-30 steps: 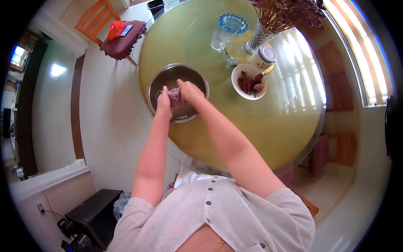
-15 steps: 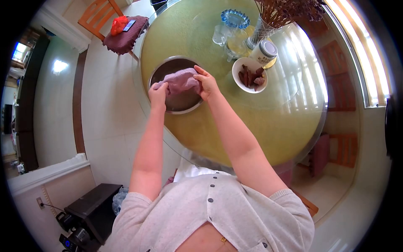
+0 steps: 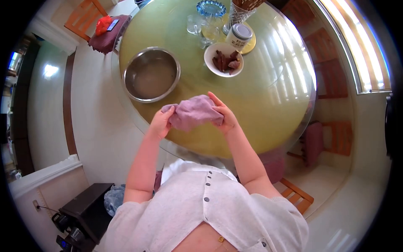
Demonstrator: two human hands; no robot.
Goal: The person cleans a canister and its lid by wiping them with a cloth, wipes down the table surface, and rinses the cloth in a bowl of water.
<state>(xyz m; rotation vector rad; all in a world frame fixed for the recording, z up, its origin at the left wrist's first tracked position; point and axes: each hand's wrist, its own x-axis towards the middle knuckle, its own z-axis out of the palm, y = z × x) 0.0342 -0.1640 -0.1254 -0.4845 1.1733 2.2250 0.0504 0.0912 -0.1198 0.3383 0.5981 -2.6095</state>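
A purple cloth [image 3: 194, 112], bunched and partly spread, hangs between my two hands above the near edge of the round table. Its left end is pinched by my left hand [image 3: 162, 121], thumb on top. On the other end, my right hand [image 3: 224, 114] grips the cloth, with a finger stretched out past it. Beyond my left hand, a metal basin [image 3: 152, 74] with cloudy liquid in it rests on the table.
A white bowl [image 3: 223, 60] of dark reddish-brown pieces stands on the table [image 3: 268, 105], beside a lidded jar [image 3: 239, 37]. Behind are glass cups [image 3: 194, 24], a blue glass dish [image 3: 210, 8] and a vase [image 3: 240, 14]. A chair [image 3: 110, 35] holds a red bag and phone.
The cloth was squeezed between both hands over the basin, then opened out. Both hands have carried it away from the basin, toward my body and to the right.
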